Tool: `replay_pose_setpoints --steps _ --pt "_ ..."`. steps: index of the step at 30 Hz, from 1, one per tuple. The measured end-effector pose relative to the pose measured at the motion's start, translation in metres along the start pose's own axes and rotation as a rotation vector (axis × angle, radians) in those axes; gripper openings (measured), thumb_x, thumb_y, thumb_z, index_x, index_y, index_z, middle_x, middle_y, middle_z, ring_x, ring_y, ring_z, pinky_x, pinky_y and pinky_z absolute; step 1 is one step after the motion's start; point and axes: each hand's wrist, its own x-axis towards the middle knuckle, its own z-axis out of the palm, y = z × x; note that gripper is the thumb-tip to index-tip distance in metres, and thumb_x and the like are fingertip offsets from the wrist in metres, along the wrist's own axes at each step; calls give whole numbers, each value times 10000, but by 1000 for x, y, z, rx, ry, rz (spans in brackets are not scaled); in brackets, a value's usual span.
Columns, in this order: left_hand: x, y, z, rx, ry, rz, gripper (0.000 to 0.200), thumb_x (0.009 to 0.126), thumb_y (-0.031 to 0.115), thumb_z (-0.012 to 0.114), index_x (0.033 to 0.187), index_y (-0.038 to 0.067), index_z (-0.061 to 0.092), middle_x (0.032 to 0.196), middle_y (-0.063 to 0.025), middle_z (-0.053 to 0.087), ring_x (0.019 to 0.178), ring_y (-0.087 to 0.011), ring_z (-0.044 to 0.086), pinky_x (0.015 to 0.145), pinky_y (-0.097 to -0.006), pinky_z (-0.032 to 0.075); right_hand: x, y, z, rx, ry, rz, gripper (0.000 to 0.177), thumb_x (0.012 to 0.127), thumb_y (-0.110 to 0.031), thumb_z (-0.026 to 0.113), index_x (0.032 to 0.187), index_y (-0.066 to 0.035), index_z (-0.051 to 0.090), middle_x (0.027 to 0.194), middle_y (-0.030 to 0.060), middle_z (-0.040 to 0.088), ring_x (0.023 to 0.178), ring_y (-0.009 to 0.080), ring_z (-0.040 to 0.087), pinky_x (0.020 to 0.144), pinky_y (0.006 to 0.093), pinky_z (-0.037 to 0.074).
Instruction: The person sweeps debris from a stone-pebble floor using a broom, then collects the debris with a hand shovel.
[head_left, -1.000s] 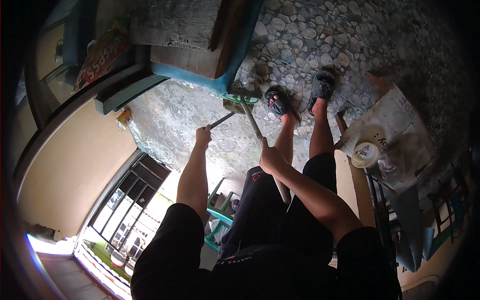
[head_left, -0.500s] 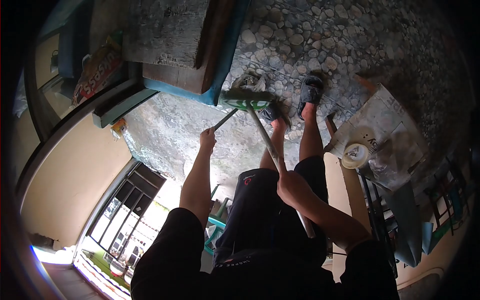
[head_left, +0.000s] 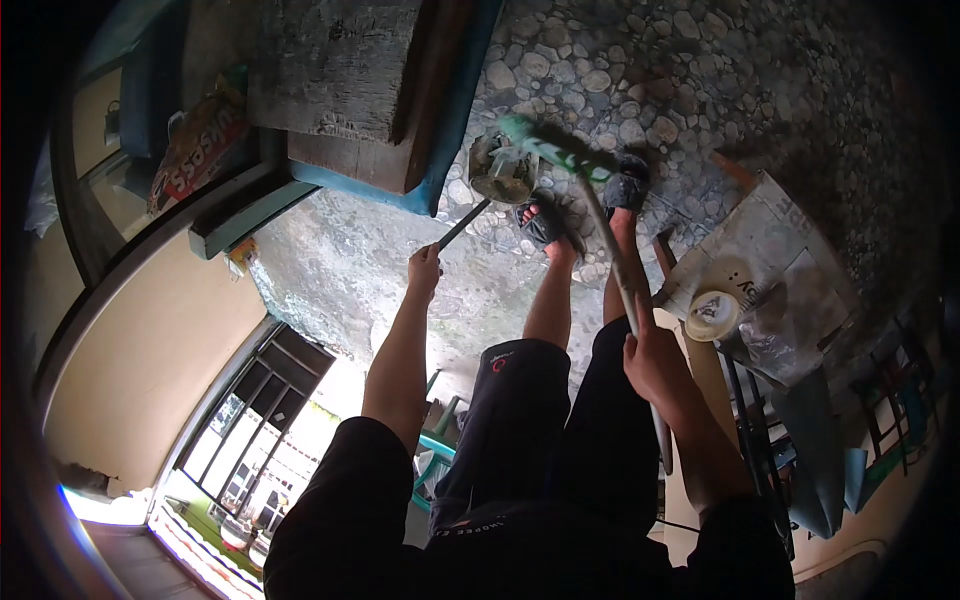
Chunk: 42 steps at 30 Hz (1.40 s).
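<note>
My left hand (head_left: 424, 272) is closed around the dark handle of a dustpan (head_left: 460, 226). The pan rests low over the pebbled floor, with pale crumpled litter (head_left: 508, 162) in it. In my right hand (head_left: 660, 365) is the long pale stick of a broom (head_left: 606, 232), fingers wrapped round it. Its green head (head_left: 562, 148), smeared by motion, is above and right of the pan, near my sandalled feet (head_left: 628, 182). The bristles cannot be made out clearly.
At upper left stands a worn wooden piece (head_left: 330, 70) with a blue edge. On the right, a white plastic tub (head_left: 712, 315) sits on a printed sheet or sack (head_left: 745, 235). A teal chair (head_left: 432, 462) is behind my legs. Pebbled flooring (head_left: 690, 70) meets smooth concrete (head_left: 350, 250).
The broom head has swung right and away from the dustpan, uncovering the litter in it. My right hand has moved right; my left hand and the dustpan have shifted slightly right.
</note>
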Motion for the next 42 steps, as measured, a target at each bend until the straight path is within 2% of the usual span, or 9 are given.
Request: replay_pose_setpoints --steps 2,5,14,17,21,25,27,33,42 --pt "-1 8 12 0 -12 11 245 856 243 503 853 12 583 548 19 411 443 -68 389 412 -235 362 16 6 4 2 42 21 617 788 -82 470 1315 -17 156 750 251 579 681 380 582 613 434 475" --pt "-6 17 35 11 -31 40 235 859 242 503 824 21 577 541 32 393 444 -56 374 411 -224 365 50 13 7 -14 381 -196 624 795 -68 447 1323 -17 119 812 232 594 702 372 587 617 430 476" --pt "-14 42 83 -32 -102 43 255 849 250 510 878 11 593 563 14 428 446 -71 408 408 -228 366 112 40 28 -176 275 -4 606 794 -45 410 1329 -27 126 770 195 612 642 356 594 583 427 486" --pt "-11 44 93 -42 -129 43 262 846 259 511 855 11 593 549 12 418 447 -75 413 412 -231 380 94 44 31 -194 203 -32 582 806 -48 405 1320 2 136 867 222 595 674 346 599 583 413 490" --pt "-12 49 94 -18 -95 41 273 847 257 508 789 5 593 513 13 401 425 -82 403 409 -243 379 69 38 33 -132 358 -233 527 822 -36 406 1308 -3 204 1203 249 410 818 340 586 575 400 492" --pt "-12 46 90 42 -109 55 275 847 257 509 815 -3 593 526 10 419 437 -76 417 409 -240 385 53 36 29 -145 289 -169 428 805 -43 430 1227 -3 370 1094 236 500 755 359 591 561 402 484" --pt "-11 44 91 -19 -116 42 276 847 256 510 837 -8 591 536 8 430 444 -74 425 411 -239 391 46 34 21 -186 255 -134 639 719 -22 477 1311 -38 238 625 176 542 588 315 566 530 404 456" --pt "-15 45 90 -5 -125 57 270 847 251 507 846 -6 587 545 8 432 450 -77 426 416 -239 396 49 33 8 -214 346 -78 541 774 -53 440 1277 4 250 640 179 555 614 332 581 532 398 475" --pt "-20 30 84 -26 -138 60 259 855 253 491 791 15 572 549 10 413 446 -75 404 424 -237 396 57 34 -25 7 396 110 605 738 -66 508 1274 -7 234 774 268 579 735 408 572 660 462 459"
